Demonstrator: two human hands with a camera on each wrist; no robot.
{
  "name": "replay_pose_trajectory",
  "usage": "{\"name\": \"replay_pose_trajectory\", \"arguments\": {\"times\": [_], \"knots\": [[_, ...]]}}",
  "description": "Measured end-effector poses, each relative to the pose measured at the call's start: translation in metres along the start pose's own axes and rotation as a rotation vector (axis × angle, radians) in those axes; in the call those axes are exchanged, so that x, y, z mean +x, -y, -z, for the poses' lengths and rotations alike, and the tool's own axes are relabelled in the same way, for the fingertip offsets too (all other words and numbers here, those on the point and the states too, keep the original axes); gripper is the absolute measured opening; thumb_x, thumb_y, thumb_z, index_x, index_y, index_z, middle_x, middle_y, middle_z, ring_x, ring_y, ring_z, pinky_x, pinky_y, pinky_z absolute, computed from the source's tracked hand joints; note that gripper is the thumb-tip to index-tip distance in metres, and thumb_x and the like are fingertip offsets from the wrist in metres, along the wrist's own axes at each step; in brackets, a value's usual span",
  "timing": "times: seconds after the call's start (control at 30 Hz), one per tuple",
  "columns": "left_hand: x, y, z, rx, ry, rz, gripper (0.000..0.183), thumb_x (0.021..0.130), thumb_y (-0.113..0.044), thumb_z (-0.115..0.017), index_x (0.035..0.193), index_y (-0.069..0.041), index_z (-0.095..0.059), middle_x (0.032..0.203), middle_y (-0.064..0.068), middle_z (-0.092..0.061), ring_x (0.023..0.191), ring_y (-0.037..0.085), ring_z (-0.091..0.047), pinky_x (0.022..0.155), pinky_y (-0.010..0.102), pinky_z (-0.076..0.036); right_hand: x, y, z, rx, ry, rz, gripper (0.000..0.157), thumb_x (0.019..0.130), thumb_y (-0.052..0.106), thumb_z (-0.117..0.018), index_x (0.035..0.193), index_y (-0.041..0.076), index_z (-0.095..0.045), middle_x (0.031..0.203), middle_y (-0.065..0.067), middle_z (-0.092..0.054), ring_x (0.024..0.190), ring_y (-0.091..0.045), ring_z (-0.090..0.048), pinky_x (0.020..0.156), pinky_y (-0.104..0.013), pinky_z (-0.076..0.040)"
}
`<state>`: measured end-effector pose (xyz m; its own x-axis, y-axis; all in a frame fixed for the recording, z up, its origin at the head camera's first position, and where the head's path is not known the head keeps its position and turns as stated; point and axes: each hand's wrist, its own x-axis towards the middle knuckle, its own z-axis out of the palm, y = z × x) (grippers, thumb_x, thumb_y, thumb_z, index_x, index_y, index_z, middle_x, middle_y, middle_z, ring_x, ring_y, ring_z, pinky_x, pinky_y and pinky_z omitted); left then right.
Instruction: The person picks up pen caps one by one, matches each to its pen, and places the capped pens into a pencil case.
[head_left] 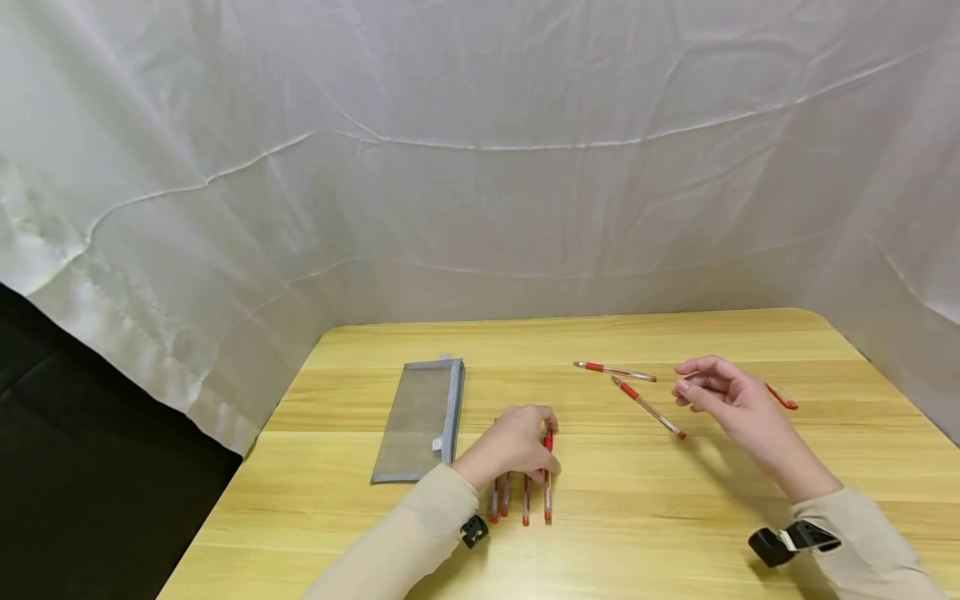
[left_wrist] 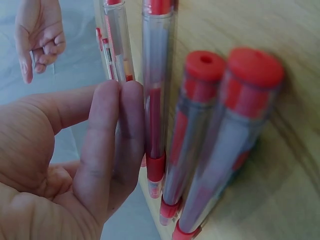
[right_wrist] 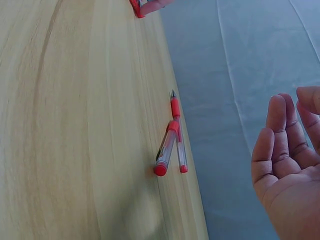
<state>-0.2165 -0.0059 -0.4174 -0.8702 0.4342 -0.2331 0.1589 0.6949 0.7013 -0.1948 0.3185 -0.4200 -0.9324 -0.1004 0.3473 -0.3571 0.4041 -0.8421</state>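
Note:
Several clear gel pens with red ends lie side by side near my left hand [head_left: 513, 446]. Its thumb and index finger pinch the rightmost pen [head_left: 548, 496] of this row. In the left wrist view, other pens of the row [left_wrist: 159, 60] stand out close up, while the fingers partly cover the pinched pen. My right hand [head_left: 731, 404] hovers over the table, fingers loosely bent, holding nothing. Left of it lie two uncapped red pens, one farther back [head_left: 615, 372] and one slanting [head_left: 648, 408]. A red piece [head_left: 782, 397] shows behind the right hand, partly hidden.
A grey mesh zip pouch [head_left: 416, 421] lies flat left of the pen row, beside my left wrist. The wooden table [head_left: 337, 542] ends at a pale hanging cloth [head_left: 525, 225] along the back and sides. Black wrist cameras sit on both sleeves.

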Motion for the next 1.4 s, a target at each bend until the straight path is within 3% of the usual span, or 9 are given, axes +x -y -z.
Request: {"name": "replay_pose_trajectory", "arguments": {"times": [0.73, 0.97, 1.17, 1.4], "knots": [[-0.002, -0.001, 0.0, 0.047, 0.024, -0.002, 0.039, 0.087, -0.002, -0.088, 0.121, -0.006, -0.069, 0.072, 0.009, -0.066, 0.05, 0.013, -0.071, 0.052, 0.026, -0.059, -0.002, -0.001, 0.009, -0.012, -0.024, 0.009, 0.018, 0.11, 0.011, -0.061, 0.127, 0.014, -0.064, 0.1, 0.016, -0.075, 0.089, -0.001, -0.071, 0.079, -0.017, -0.056], [-0.001, -0.002, 0.001, 0.041, 0.027, -0.003, 0.037, 0.087, -0.003, -0.088, 0.118, -0.006, -0.069, 0.07, 0.011, -0.069, 0.049, 0.013, -0.07, 0.052, 0.027, -0.058, -0.002, -0.003, 0.014, 0.002, -0.031, 0.004, 0.018, 0.109, 0.01, -0.062, 0.126, 0.015, -0.064, 0.101, 0.011, -0.076, 0.09, -0.001, -0.071, 0.078, -0.018, -0.056], [0.0, -0.002, 0.002, 0.039, 0.031, -0.011, 0.032, 0.087, -0.004, -0.088, 0.113, -0.007, -0.069, 0.068, 0.012, -0.069, 0.047, 0.014, -0.069, 0.052, 0.03, -0.06, -0.003, -0.004, 0.017, -0.003, -0.033, 0.0, 0.017, 0.109, 0.01, -0.061, 0.125, 0.016, -0.065, 0.101, 0.015, -0.075, 0.089, -0.001, -0.071, 0.078, -0.018, -0.056], [0.0, -0.007, 0.006, 0.129, 0.003, -0.066, 0.043, 0.094, -0.014, -0.083, 0.133, -0.006, -0.066, 0.058, 0.009, -0.069, 0.049, 0.024, -0.071, 0.058, 0.027, -0.056, -0.002, -0.009, 0.024, -0.02, -0.044, -0.006, 0.017, 0.109, 0.01, -0.061, 0.124, 0.018, -0.065, 0.1, 0.014, -0.075, 0.089, 0.0, -0.071, 0.077, -0.016, -0.056]]}}
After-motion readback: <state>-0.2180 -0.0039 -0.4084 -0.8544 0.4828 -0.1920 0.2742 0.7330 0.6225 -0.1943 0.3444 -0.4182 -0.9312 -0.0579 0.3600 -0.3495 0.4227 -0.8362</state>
